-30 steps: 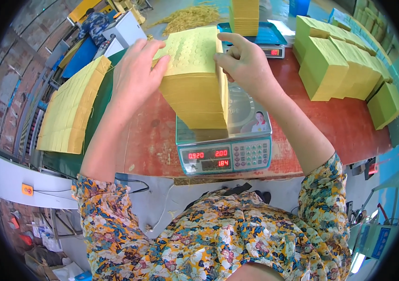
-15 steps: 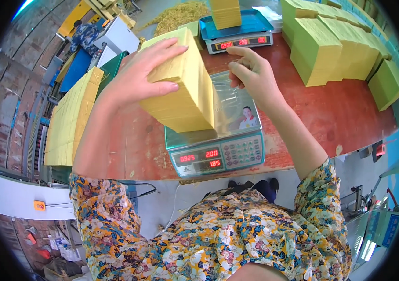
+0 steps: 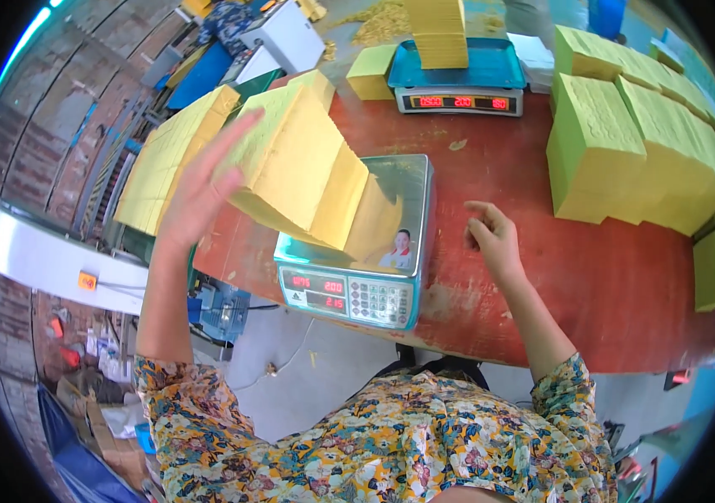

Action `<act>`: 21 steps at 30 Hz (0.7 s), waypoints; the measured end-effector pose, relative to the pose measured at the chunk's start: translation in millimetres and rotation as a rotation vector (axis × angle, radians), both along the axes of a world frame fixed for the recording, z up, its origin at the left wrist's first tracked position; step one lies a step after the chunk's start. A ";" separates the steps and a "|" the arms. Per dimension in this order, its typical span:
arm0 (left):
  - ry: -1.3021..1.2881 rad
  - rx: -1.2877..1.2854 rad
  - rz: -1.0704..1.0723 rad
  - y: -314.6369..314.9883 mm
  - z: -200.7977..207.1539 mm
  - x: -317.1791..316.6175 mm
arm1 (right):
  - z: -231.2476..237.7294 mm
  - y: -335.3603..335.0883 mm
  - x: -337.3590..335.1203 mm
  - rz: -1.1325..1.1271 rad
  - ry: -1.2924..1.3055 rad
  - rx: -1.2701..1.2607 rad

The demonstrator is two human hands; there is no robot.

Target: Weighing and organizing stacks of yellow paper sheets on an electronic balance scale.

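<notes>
A tall stack of yellow paper stands on the pan of a digital scale with a red lit display and a keypad. It seems made of two blocks, the right one lower. My left hand is beside the stack's left side with its fingers spread; whether the fingertips touch the paper I cannot tell. My right hand hovers over the red table, right of the scale. Its fingers are curled in, with the index finger a little forward, and nothing shows in them.
A second scale with a blue tray bears another yellow stack at the back. Rows of yellow paper stacks line the right side. More yellow stacks stand at left. A person in patterned blue clothing is at the far left.
My left hand has come off the stack's top to its left side. A lower block now shows more on the stack's right. My right hand has drawn back from over the scale; the view has shifted.
</notes>
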State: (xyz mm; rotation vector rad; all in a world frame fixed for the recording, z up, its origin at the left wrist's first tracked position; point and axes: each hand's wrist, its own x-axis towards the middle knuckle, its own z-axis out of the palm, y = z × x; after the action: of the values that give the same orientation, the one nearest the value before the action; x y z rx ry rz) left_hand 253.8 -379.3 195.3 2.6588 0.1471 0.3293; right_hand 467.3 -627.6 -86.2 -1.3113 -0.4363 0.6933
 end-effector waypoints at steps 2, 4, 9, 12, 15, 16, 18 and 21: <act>-0.167 -0.130 0.214 18.5 7.7 12.9 | -15.2 12.6 -4.1 0.055 0.000 0.014; -0.101 -0.086 0.300 32.0 11.6 36.8 | -33.3 21.8 -8.2 0.081 -0.042 0.032; 0.116 0.130 0.401 65.9 -6.0 50.1 | -57.6 14.1 -52.5 0.059 -0.217 0.022; 0.180 0.228 0.421 75.0 -15.5 46.8 | -56.5 16.7 -59.4 0.064 -0.356 -0.007; 0.214 0.145 0.422 72.9 -13.5 43.5 | -59.4 25.2 -66.4 0.050 -0.333 0.010; 0.189 0.156 0.407 74.1 -14.8 41.3 | -59.1 26.8 -67.7 0.059 -0.332 0.011; 0.167 0.169 0.391 75.2 -16.2 39.4 | -61.7 29.3 -69.0 0.067 -0.329 0.013; 0.180 0.131 0.409 76.0 -17.3 39.2 | -69.0 32.0 -70.7 0.055 -0.409 0.011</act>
State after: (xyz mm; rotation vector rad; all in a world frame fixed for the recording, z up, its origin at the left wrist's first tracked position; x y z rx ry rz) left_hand 292.9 -303.4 178.1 2.7718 0.7558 0.2316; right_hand 396.6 -595.6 -155.2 -1.4372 -0.8072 0.4637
